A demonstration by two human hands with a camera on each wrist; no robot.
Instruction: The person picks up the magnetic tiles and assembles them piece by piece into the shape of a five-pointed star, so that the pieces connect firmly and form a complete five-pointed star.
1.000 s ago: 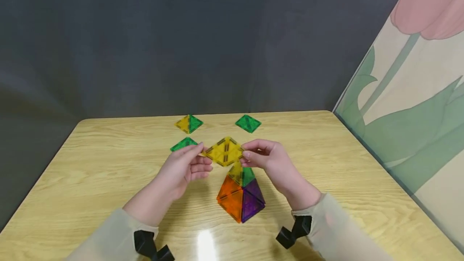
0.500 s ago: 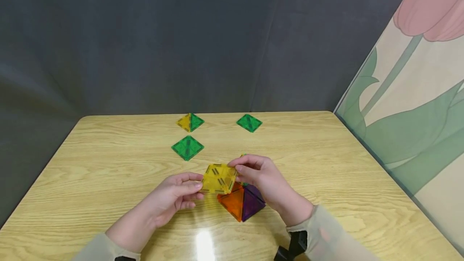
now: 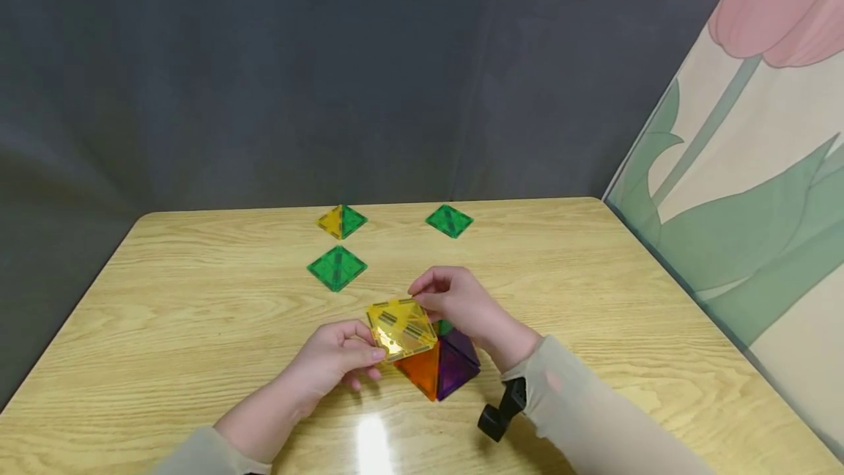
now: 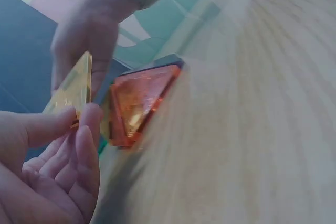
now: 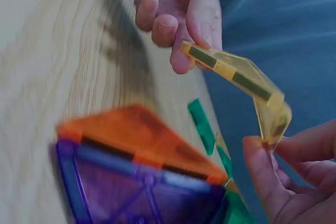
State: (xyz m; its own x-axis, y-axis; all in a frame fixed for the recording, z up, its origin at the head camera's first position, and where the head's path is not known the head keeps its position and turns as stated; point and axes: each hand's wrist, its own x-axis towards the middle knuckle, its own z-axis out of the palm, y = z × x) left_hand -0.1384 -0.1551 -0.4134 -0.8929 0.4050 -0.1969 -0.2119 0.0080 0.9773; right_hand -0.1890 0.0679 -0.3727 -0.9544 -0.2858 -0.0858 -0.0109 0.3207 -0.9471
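Observation:
Two translucent yellow triangular magnetic tiles (image 3: 401, 328) are joined edge to edge above the table. The right wrist view shows this yellow pair (image 5: 236, 77) bent along its seam. My left hand (image 3: 336, 358) pinches its near-left corner between thumb and fingers. At the opposite corner, the thumb and fingertips of my right hand (image 3: 458, 300) pinch it. Just below stands a raised shape of magnetic tiles, with orange tiles (image 3: 422, 374) on the left and purple tiles (image 3: 458, 363) on the right. Its far part, with a bit of green tile (image 3: 445, 327), is mostly hidden by the yellow pair and right hand.
Farther back on the wooden table (image 3: 198, 299) lie a green tile pair (image 3: 337, 268), a second green pair (image 3: 450, 221) and a yellow-and-green pair (image 3: 341, 222). A dark curtain (image 3: 369, 79) hangs behind the table; a tulip-patterned panel (image 3: 758, 240) stands at the right.
Both hands have brought the yellow pair nearer and turned it. It looked flat a second ago and now bends at the seam. The green pair at left is fully uncovered.

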